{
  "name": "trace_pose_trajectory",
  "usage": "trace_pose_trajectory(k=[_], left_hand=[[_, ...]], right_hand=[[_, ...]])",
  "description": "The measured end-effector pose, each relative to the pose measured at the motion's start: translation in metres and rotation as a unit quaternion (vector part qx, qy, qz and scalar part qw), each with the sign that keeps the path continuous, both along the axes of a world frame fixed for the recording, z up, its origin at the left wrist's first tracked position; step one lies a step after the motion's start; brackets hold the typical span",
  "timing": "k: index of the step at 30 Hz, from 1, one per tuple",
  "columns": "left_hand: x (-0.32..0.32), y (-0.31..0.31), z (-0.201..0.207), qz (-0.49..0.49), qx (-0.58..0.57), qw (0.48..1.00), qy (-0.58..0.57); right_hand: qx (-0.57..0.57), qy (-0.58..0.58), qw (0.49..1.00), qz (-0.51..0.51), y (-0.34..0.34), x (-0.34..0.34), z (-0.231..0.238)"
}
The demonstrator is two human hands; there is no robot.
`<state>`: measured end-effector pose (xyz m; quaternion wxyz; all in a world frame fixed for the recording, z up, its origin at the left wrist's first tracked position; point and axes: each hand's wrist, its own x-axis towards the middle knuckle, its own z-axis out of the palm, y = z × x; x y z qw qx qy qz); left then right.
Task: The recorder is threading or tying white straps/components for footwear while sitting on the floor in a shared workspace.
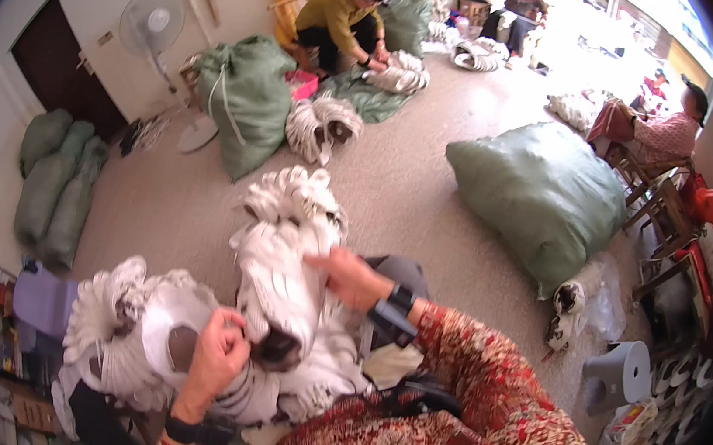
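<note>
A nested stack of white pieces that look like shoe uppers (273, 279) lies across my lap, with a dark opening at its near end. My left hand (218, 354) is closed, its fingertips pinched together beside that near end. What it holds, if anything, is too small to make out. My right hand (352, 280) is at the stack's right side, index finger stretched toward it and the other fingers partly curled. Under and beside my left hand, a second bundle of the same pieces (122, 310) shows a white piece with an oval opening (181, 345) on top.
A large green sack (539, 199) lies on the floor to the right, near a grey stool (618, 375). Another green sack (245, 104) stands ahead, beside a white bundle (323, 126) and a standing fan (152, 23). A person (340, 23) bends over similar bundles; others sit farther back.
</note>
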<state>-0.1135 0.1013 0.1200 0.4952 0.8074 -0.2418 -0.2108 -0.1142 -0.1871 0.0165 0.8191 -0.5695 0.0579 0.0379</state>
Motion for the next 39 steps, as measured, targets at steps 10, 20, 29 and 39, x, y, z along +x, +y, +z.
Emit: trace_pose_trajectory(k=[10,20,29,39], left_hand=[[-0.063,0.004,0.099,-0.004,-0.111,0.974,-0.197],[-0.007,0.03,-0.079,-0.001,0.024,0.996,-0.085],[0.011,-0.017,-0.038,-0.12,0.217,0.958,-0.144],[0.079,-0.066,-0.043,-0.083,0.067,0.986,-0.126]], right_hand=[[0.059,-0.214,0.971,-0.086,-0.001,-0.049,0.181],[0.128,0.048,0.988,-0.068,-0.059,-0.053,-0.057],[-0.087,0.101,0.981,-0.139,-0.067,-0.061,-0.033],[-0.49,-0.182,0.841,-0.139,-0.045,-0.063,0.003]])
